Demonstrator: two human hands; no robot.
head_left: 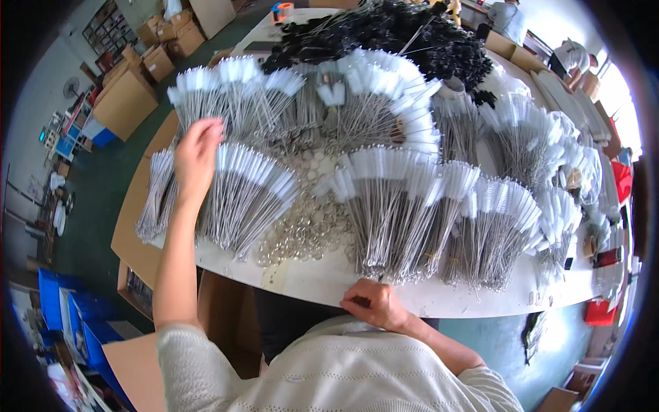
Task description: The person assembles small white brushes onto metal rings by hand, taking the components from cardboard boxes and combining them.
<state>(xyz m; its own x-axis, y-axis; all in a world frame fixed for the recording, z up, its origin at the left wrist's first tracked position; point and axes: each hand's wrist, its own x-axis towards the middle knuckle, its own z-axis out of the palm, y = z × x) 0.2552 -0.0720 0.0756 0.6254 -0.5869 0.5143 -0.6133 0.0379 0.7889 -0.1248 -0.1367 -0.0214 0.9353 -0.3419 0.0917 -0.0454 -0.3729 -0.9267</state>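
My left hand is raised over the left side of the table, between a bundle of white-bristled wire brushes and the back row of brushes. Its fingers are bent and pressed together; anything between them is too small to make out. At the table's front edge, my right hand is curled closed just below the handle ends of a middle bundle of brushes. Whatever it grips is hidden by the fingers. Loose metal rings lie in a pile between the front bundles.
A large black heap covers the table's far side. More brushes stand bunched at the right, some in clear plastic. An orange tape roll sits at the back left. Cardboard boxes and blue bins stand left. Other people work far right.
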